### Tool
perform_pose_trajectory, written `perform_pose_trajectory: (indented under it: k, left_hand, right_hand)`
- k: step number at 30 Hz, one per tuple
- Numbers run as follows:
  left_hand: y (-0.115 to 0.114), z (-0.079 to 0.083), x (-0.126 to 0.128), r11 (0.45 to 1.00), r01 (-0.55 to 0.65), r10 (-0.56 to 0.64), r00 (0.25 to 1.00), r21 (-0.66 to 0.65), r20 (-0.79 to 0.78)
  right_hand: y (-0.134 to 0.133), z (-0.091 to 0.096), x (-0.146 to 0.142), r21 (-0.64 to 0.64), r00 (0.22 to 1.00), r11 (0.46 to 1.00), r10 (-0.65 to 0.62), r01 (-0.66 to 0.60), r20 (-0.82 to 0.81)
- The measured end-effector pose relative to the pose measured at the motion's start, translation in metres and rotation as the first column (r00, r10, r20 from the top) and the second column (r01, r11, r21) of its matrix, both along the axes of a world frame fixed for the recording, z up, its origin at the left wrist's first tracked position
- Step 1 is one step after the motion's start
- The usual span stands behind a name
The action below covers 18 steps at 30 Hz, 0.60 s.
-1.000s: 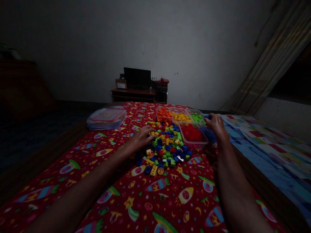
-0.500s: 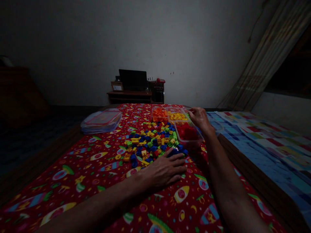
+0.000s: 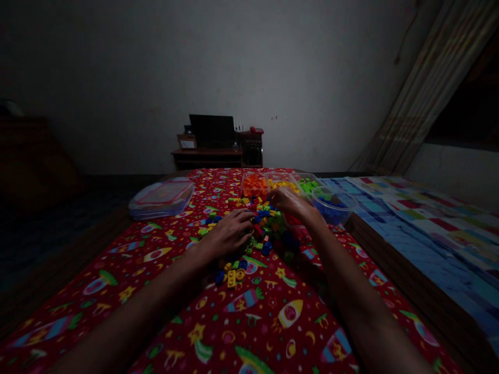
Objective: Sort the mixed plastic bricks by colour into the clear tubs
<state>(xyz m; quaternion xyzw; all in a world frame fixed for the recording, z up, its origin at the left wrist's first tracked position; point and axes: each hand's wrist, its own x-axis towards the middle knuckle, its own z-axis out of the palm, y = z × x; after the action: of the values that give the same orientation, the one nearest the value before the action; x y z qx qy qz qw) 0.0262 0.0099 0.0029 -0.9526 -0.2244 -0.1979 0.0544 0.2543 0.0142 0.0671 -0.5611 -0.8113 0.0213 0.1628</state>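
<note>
Colourful plastic building blocks [image 3: 259, 245] lie in a loose pile on the red patterned cloth. My left hand [image 3: 234, 228] rests over the left part of this pile, fingers stretched and slightly bent, holding nothing visible. Above the pile's right side is my right hand [image 3: 287, 200], its fingers pointing left and apart from any block I can make out. It partly covers the tub of red blocks [image 3: 298, 219]. Behind stand clear tubs with orange blocks [image 3: 255, 185], yellow blocks [image 3: 283, 185] and green blocks [image 3: 309, 185]. A round tub [image 3: 339, 212] at the right contains blue blocks.
Stacked clear lids [image 3: 161, 197] lie at the left of the cloth [image 3: 156, 291]. A blue checked sheet [image 3: 413, 244] spreads out at the right. At the far wall a dark monitor [image 3: 212, 130] stands on a low desk [image 3: 206, 157].
My left hand has moved forward and left onto the pile, shifting blocks. The right hand has left the green tub and come left and nearer, uncovering the green and blue tubs.
</note>
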Motion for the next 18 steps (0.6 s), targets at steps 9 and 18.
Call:
perform_pose_trajectory:
  k: [9, 18]
  left_hand:
    - [0.027, -0.004, -0.025, 0.985, -0.105, 0.122, 0.985, -0.134, 0.124]
    - [0.010, 0.009, -0.013, 0.997, -0.044, 0.047, 0.998, -0.065, 0.038]
  right_hand:
    - [-0.025, -0.012, -0.040, -0.117, 0.923, 0.990, -0.023, 0.074, 0.383]
    - [-0.013, -0.025, -0.027, -0.026, 0.966, 1.000, 0.003, 0.003, 0.259]
